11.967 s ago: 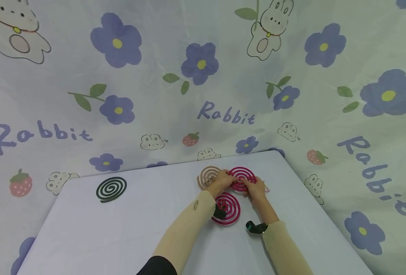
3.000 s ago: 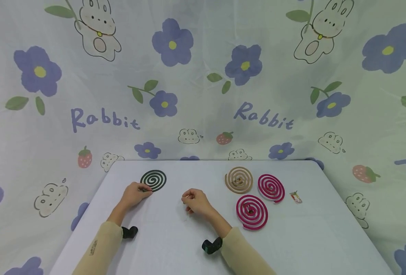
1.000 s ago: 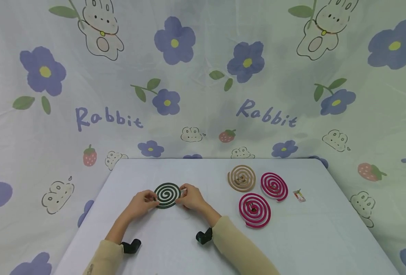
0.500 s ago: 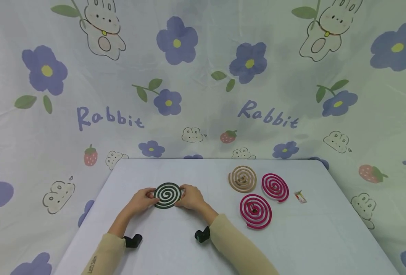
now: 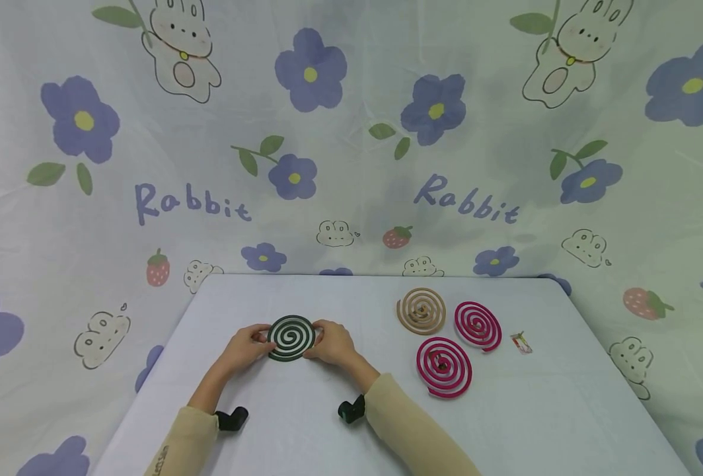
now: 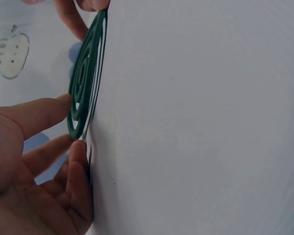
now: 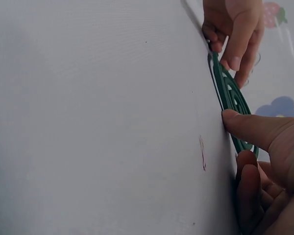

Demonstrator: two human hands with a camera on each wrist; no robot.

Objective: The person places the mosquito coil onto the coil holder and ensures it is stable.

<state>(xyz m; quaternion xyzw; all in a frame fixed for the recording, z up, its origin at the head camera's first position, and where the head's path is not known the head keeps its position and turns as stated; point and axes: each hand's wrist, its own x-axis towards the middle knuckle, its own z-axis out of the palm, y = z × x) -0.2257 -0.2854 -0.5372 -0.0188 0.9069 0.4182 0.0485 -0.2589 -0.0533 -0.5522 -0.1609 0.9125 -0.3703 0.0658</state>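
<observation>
A dark green mosquito coil (image 5: pixel 291 338) is held between both hands near the middle left of the table. My left hand (image 5: pixel 243 349) pinches its left edge, thumb on top and fingers by the rim. On the opposite edge, my right hand (image 5: pixel 335 344) pinches the coil in the same manner. The left wrist view has the green coil (image 6: pixel 83 78) almost edge-on, close to the white surface, with the left thumb (image 6: pixel 44 111) against it. From the right wrist, the coil (image 7: pixel 230 93) shows the right thumb (image 7: pixel 250 126) pressed on its near part.
Right of the hands lie a tan coil (image 5: pixel 421 311) and two pink coils, one farther back (image 5: pixel 478 326) and one nearer (image 5: pixel 444 367), with small pieces at their centres. A small printed packet (image 5: pixel 521 342) lies farther right. The white table (image 5: pixel 304 423) meets a patterned cloth (image 5: pixel 351 152) behind.
Twelve seconds ago both hands held a pink coil at the right. Since then they came left, and the green coil moved nearer and rightward from the back left. The last half second shows little motion.
</observation>
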